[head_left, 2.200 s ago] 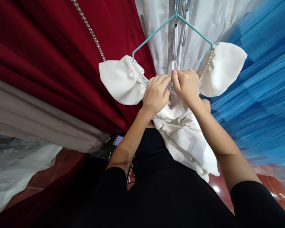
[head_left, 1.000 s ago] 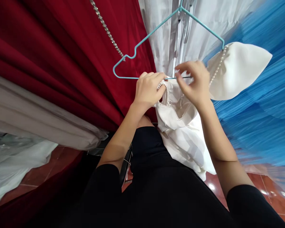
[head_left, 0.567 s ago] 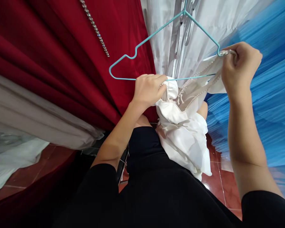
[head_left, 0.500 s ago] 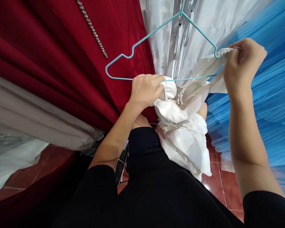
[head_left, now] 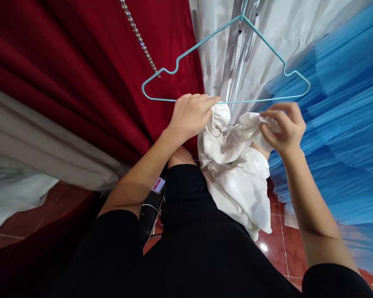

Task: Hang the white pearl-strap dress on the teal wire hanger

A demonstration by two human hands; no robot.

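A white dress [head_left: 236,174] with pearl-bead trim hangs bunched across my lap, its skirt trailing toward the floor. Closed at the dress's upper left edge, my left hand [head_left: 189,114] grips the fabric beside the hanger's bottom bar; whether it also grips the bar is hidden. My right hand [head_left: 284,126] pinches another part of the dress's top, just below the bar and apart from it. The light-blue hanger [head_left: 261,100] is suspended in front of me, and both its notched ends are bare of fabric.
Red fabric [head_left: 112,74] with a rhinestone strip [head_left: 139,37] hangs at the left, beside a pale drape [head_left: 49,132]. White fabric [head_left: 211,41] and blue tulle [head_left: 345,124] hang ahead and right. A phone [head_left: 158,185] lies on a black seat [head_left: 151,211].
My right hand has come down and inward, and the dress's beaded edge has left the hanger's right end. My left hand keeps its place at the bar.
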